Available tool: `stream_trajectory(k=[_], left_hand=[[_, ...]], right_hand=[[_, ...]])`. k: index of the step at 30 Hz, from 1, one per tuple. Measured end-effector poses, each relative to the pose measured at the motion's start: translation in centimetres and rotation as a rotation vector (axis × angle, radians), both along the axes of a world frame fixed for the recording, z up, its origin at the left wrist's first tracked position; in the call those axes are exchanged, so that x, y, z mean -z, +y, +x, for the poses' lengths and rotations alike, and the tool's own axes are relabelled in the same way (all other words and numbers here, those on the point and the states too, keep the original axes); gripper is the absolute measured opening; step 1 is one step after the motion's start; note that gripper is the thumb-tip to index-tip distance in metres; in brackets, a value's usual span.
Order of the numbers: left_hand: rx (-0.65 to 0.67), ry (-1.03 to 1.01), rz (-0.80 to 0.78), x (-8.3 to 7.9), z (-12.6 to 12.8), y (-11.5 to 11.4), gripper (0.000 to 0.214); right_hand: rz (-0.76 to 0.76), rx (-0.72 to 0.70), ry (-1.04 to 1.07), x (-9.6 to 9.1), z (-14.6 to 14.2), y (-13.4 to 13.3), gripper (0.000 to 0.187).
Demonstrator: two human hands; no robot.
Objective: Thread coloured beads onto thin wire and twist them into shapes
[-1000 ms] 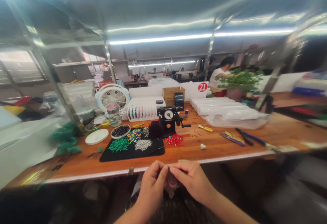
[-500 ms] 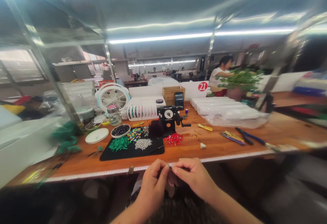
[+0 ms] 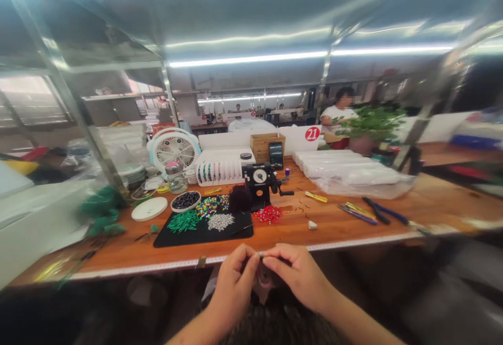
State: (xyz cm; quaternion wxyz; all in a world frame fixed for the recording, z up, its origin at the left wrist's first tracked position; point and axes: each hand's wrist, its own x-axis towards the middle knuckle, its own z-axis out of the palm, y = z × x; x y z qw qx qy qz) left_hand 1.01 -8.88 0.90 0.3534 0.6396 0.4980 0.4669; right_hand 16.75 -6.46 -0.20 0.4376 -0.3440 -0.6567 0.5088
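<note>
Above the bench edge (image 3: pixel 137 268), tiny metal piece (image 3: pixel 260 254) — pinched between fingers (image 3: pixel 248 254)

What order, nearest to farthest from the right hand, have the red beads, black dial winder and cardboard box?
1. Red beads, ahead of the right hand.
2. Black dial winder, behind the beads.
3. Cardboard box, behind the winder.

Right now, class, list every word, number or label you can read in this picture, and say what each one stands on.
"21": white numerals on a red circle on a white board.
Too small or blurred to read: the numbers on the round dial, the print on the cardboard box, and the distant signs.
</note>
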Motion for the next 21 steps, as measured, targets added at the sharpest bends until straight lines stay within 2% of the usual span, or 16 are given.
stream_trajectory(k=[5,8,14,21], left_hand=[[0.036,-0.058,-0.061,-0.5,0.1,-0.2,0.028],[0.028,-0.053,-0.038,-0.5,0.1,-0.2,0.028],[0.041,-0.009,-0.036,-0.3,-0.2,0.0,0.028],[-0.001,0.102,0.025,-0.6,-0.4,-0.1,0.029]], right_hand=[[0.091,0.000,-0.071,-0.4,0.3,-0.2,0.025],[0.106,-0.001,-0.088,-0.7,0.3,-0.3,0.028],[0.047,0.004,-0.062,0.3,0.1,0.0,0.025],[0.193,0.078,-0.145,-0.6,0.1,-0.4,0.019]])
